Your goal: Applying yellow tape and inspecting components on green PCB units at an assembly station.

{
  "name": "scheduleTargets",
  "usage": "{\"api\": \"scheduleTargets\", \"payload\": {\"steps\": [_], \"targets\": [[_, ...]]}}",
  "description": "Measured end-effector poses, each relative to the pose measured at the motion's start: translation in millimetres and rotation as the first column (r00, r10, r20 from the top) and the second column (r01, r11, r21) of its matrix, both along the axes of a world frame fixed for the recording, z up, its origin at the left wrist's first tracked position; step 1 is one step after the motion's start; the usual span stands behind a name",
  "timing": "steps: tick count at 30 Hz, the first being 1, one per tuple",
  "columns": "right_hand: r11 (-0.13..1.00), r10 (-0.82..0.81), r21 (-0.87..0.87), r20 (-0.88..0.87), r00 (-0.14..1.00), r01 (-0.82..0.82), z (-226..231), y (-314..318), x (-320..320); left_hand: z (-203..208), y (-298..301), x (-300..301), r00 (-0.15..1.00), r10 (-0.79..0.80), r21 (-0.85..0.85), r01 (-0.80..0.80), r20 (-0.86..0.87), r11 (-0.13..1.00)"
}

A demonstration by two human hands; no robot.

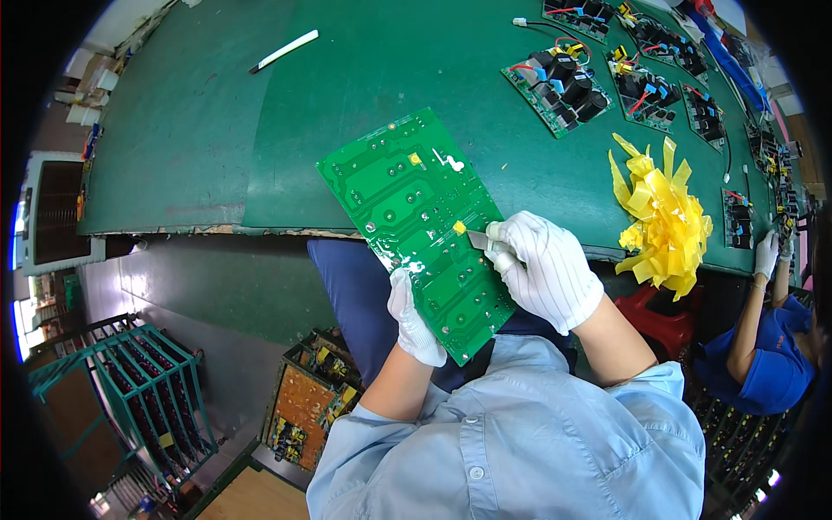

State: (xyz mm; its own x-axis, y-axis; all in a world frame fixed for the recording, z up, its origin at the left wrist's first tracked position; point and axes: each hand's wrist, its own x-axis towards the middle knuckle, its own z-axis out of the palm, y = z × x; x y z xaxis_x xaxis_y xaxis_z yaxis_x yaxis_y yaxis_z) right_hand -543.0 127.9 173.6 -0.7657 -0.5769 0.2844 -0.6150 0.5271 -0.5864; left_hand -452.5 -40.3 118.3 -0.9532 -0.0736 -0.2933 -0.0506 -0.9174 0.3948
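Left to right: on the green tabletop [173, 130] we log a slim white-handled tool with a dark tip [284, 52], lying apart, not in use. Next, the large rectangular green circuit board [390, 204], held tilted over the table's front edge, soldered face up. We'd call this board part-way: a small yellow upper patch [414, 159] sits on it with nothing at it, and a small yellow lower patch [459, 227] has a short grey metal blade [478, 241] just beside it; contact, can't tell. Farther right, green boards crowded with black cylindrical parts [562, 89] lie on the table, then a loose heap of yellow strips [663, 221] near the front edge; we can't tell how many boards are left

Poses: the white-gloved left hand [412, 316] grips the board's lower left edge, thumb on top, other fingers mostly hidden. The striped white-gloved right hand [544, 270] comes in over the right edge, wrist bent inward, fingertips pinching the blade, which points left. Far right, a co-worker's gloved hand [766, 254] is by other boards, grip unclear
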Motion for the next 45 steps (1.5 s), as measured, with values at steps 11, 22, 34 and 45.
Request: {"api": "scheduleTargets", "payload": {"steps": [11, 22, 34, 45], "targets": [[1.0, -0.003, 0.009, -0.045, 0.999, 0.004, -3.1, -7.2, 0.4, 6.7, 1.2, -3.8, 1.0, 0.012, 0.059, -0.013, 0.013, 0.998], [0.935, 0.261, 0.247, 0.011, 0.965, -0.255, 11.1, -1.4, -26.8, 26.3, -10.8, -10.9, 0.991, -0.045, -0.206, 0.07, 0.124, 0.976], [0.986, 0.132, -0.104, 0.016, 0.991, -0.13, 10.7, -36.6, -73.8, 20.9, -12.1, -10.3, 0.993, -0.074, -0.076, 0.082, 0.097, 0.994], [0.998, 0.008, 0.057, 0.031, 1.0, -0.009, 12.8, -54.2, -60.2, 21.9, -11.9, -12.5, 0.995, -0.076, -0.117, 0.082, 0.057, 0.99]]}}
